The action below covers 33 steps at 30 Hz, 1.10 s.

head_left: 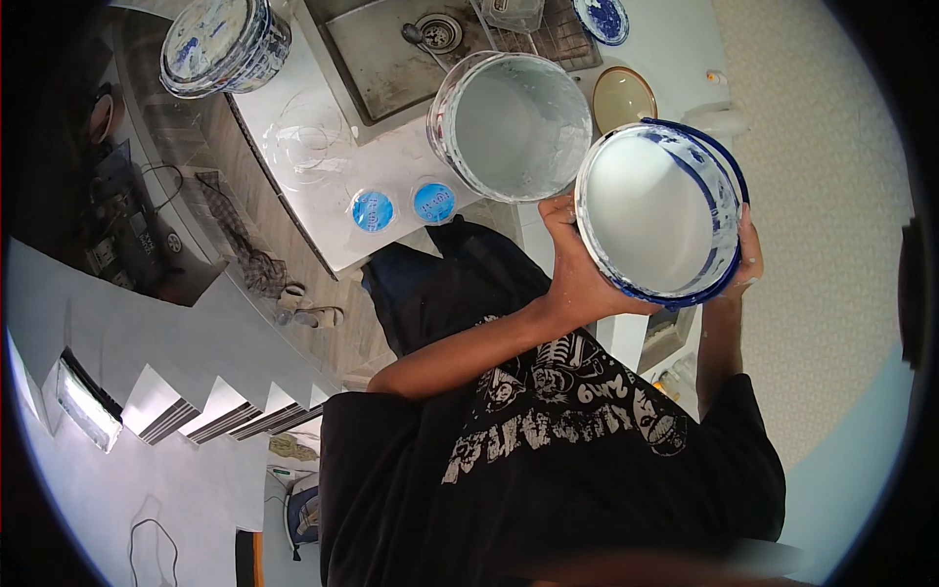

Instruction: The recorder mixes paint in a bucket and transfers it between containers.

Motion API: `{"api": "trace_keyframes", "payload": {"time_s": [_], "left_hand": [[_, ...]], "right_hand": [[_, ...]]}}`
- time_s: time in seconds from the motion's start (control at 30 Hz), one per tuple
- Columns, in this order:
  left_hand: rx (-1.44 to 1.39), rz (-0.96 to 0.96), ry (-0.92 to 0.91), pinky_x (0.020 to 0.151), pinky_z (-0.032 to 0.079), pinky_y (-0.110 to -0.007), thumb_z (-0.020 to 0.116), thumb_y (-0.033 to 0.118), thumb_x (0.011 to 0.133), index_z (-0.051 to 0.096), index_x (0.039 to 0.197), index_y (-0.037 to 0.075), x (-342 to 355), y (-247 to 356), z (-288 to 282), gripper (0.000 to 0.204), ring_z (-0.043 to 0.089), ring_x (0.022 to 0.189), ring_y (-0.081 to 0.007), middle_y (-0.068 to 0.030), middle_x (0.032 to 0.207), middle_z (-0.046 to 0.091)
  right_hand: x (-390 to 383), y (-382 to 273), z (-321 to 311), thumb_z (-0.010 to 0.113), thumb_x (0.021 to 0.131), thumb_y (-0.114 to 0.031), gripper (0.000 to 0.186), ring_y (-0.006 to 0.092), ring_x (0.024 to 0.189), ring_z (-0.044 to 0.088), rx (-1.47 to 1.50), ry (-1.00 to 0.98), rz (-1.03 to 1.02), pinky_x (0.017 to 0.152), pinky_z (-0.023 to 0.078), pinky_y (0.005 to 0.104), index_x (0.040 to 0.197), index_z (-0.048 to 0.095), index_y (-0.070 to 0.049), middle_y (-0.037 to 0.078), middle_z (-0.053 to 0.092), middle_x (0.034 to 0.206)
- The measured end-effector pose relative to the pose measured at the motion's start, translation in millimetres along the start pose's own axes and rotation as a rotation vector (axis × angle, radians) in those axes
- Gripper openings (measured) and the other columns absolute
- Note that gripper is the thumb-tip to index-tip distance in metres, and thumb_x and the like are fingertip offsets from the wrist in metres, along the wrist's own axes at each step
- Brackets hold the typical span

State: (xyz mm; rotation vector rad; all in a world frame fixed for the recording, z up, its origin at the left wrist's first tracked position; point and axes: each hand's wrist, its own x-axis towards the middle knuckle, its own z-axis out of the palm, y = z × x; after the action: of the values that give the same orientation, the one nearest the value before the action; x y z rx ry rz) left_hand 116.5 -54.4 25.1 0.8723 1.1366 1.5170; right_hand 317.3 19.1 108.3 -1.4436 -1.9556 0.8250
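Note:
My left hand grips the left and lower side of a paint-smeared white bucket with a blue handle, holding white paint. My right hand grips the bucket's right side. Just up and left of it, a second bucket stands on the white counter, its inside coated in greyish white, contents unclear. Two clear round lids or tubs with blue labels lie on the counter below that bucket. A brown-rimmed bowl is behind the held bucket.
A sink with drain is at the back. A lidded bucket stands at upper left, a blue paint-marked lid at upper right. Steps run along the lower left. Sandals lie on the wooden floor. A beige wall is at right.

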Motion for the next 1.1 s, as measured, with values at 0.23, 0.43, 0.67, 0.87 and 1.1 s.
{"api": "trace_keyframes", "payload": {"time_s": [0.23, 0.43, 0.67, 0.87, 1.1], "left_hand": [[-0.151, -0.078, 0.022, 0.109, 0.028, -0.043, 0.098, 0.034, 0.044, 0.01, 0.131, 0.0, -4.1, -8.6, 6.2, 0.128, 0.034, 0.127, -0.0285, -0.0169, 0.129, 0.029], [-0.175, -0.109, 0.059, 0.108, 0.029, -0.043, 0.098, 0.035, 0.045, 0.011, 0.129, -0.001, -1.8, -10.2, 6.8, 0.126, 0.034, 0.126, -0.0287, -0.0165, 0.126, 0.029], [-0.187, -0.097, 0.095, 0.107, 0.03, -0.044, 0.098, 0.036, 0.046, 0.012, 0.129, -0.002, -4.8, -8.9, 9.8, 0.125, 0.035, 0.125, -0.0288, -0.0164, 0.125, 0.029], [-0.143, -0.089, 0.097, 0.107, 0.031, -0.044, 0.098, 0.035, 0.047, 0.013, 0.129, -0.002, -4.0, -6.2, 7.2, 0.123, 0.035, 0.125, -0.0288, -0.0164, 0.125, 0.029], [-0.201, -0.06, 0.124, 0.106, 0.031, -0.044, 0.097, 0.036, 0.048, 0.013, 0.129, -0.002, -3.8, -9.5, 8.9, 0.123, 0.035, 0.125, -0.0293, -0.0163, 0.124, 0.03]], "right_hand": [[-0.2, 13.1, -2.8, 0.029, 0.103, -0.054, 0.073, 0.027, 0.104, 0.064, -0.18, 0.03, -0.136, 0.091, 0.052, 0.0405, 0.136, 0.049, 0.008, 0.019, 0.063, 0.117], [8.4, 6.8, -3.0, 0.027, 0.102, -0.057, 0.076, 0.027, 0.108, 0.063, -0.225, 0.007, -0.002, 0.094, 0.05, 0.0407, 0.136, 0.05, 0.008, 0.019, 0.062, 0.121], [12.1, 13.5, -16.1, 0.033, 0.106, -0.039, 0.057, 0.0338, 0.119, 0.057, 0.087, -0.12, -0.058, 0.104, 0.044, 0.0452, 0.134, 0.051, 0.007, 0.025, 0.057, 0.132], [18.2, 1.2, -7.2, 0.035, 0.106, -0.032, 0.05, 0.0321, 0.118, 0.058, 0.213, -0.141, 0.019, 0.104, 0.044, 0.0445, 0.134, 0.052, 0.007, 0.024, 0.057, 0.131], [25.9, -17.5, 5.6, 0.042, 0.103, -0.031, 0.049, 0.025, 0.113, 0.06, 0.33, -0.122, 0.061, 0.099, 0.047, 0.0405, 0.127, 0.056, 0.009, 0.02, 0.062, 0.124]]}}
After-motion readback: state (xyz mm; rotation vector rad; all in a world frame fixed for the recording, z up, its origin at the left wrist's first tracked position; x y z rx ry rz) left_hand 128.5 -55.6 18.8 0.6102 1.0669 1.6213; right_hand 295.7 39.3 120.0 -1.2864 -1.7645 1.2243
